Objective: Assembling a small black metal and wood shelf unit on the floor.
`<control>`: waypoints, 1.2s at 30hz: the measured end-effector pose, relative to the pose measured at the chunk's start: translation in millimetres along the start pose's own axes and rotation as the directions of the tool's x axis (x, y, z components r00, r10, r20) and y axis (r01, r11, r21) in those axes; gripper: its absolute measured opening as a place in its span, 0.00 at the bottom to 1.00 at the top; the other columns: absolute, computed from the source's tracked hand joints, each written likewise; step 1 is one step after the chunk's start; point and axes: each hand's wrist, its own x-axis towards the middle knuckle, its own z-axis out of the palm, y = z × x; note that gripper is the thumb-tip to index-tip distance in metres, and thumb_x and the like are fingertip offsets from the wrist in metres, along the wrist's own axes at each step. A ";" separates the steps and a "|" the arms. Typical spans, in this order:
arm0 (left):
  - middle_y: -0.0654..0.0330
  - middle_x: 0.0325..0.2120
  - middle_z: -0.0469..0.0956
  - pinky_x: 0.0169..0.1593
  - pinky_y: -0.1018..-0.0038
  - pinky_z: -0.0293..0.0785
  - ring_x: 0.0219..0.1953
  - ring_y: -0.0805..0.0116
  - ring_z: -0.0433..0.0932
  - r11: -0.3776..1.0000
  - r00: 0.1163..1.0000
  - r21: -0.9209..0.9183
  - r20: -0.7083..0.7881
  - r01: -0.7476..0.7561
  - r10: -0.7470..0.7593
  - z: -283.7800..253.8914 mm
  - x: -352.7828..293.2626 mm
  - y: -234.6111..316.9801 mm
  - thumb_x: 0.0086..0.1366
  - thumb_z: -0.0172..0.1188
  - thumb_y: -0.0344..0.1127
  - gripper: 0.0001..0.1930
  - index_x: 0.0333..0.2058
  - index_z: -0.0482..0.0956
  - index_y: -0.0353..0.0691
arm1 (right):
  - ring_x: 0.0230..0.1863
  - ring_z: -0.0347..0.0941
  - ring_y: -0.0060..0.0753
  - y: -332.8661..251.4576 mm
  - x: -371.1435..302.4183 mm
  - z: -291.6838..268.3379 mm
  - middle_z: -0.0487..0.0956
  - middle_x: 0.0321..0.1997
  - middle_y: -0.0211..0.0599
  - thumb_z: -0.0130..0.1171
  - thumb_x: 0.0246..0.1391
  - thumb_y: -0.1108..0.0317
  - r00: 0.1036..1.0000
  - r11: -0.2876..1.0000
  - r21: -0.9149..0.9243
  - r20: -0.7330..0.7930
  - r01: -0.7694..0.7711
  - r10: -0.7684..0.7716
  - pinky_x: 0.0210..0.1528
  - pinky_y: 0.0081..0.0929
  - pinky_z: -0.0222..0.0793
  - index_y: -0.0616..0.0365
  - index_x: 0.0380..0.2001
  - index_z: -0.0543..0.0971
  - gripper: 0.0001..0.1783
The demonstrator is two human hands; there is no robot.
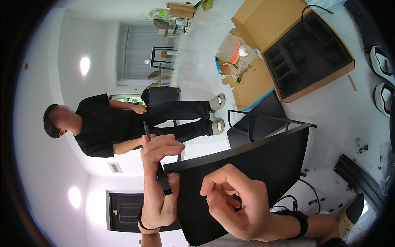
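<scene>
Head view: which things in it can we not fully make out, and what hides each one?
All in the head view:
Black bar: a middle stretch is hidden by the left hand gripping it.
Right hand: its own curl hides the inside, so whether it holds something small cannot be told.
Standing person: the face is blurred.
White shoes: partly lost at the dark right rim.
Small dark pieces: too small to identify.
</scene>
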 end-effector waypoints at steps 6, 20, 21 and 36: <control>0.48 0.51 0.71 0.73 0.49 0.32 0.61 0.49 0.64 0.999 0.999 -0.011 -0.011 -0.037 0.037 3.3 -4.9 -8.7 0.44 0.54 0.28 0.34 0.56 0.63 0.31 | 0.28 0.73 0.35 2.9 37.8 -6.1 0.80 0.33 0.34 0.65 0.43 0.78 0.794 0.663 -0.521 0.047 0.537 -0.606 0.32 0.28 0.65 0.60 0.37 0.77 0.15; 0.41 0.49 0.68 0.71 0.44 0.35 0.56 0.45 0.65 0.978 0.983 -0.150 -0.136 -0.146 0.126 17.1 -10.5 -20.4 0.39 0.55 0.39 0.43 0.58 0.57 0.30 | 0.35 0.79 0.34 12.8 51.9 7.1 0.82 0.35 0.32 0.68 0.50 0.69 0.839 0.667 -0.533 0.173 0.521 -0.516 0.41 0.29 0.68 0.57 0.39 0.83 0.12; 0.41 0.48 0.68 0.71 0.44 0.35 0.56 0.45 0.65 0.976 0.982 -0.168 -0.149 -0.139 0.114 18.1 -10.7 -20.8 0.39 0.56 0.39 0.43 0.58 0.58 0.30 | 0.35 0.79 0.34 11.3 52.6 5.9 0.82 0.35 0.32 0.68 0.50 0.69 0.839 0.668 -0.532 0.174 0.520 -0.515 0.41 0.29 0.68 0.57 0.39 0.83 0.12; 0.43 0.48 0.67 0.70 0.45 0.38 0.53 0.49 0.66 0.980 0.983 -0.139 -0.141 -0.139 0.119 17.2 -13.9 -19.4 0.39 0.59 0.43 0.43 0.57 0.60 0.30 | 0.38 0.80 0.26 1.3 51.6 4.6 0.84 0.35 0.30 0.70 0.47 0.70 0.924 0.772 -0.509 0.166 0.380 -0.345 0.41 0.27 0.64 0.53 0.39 0.86 0.13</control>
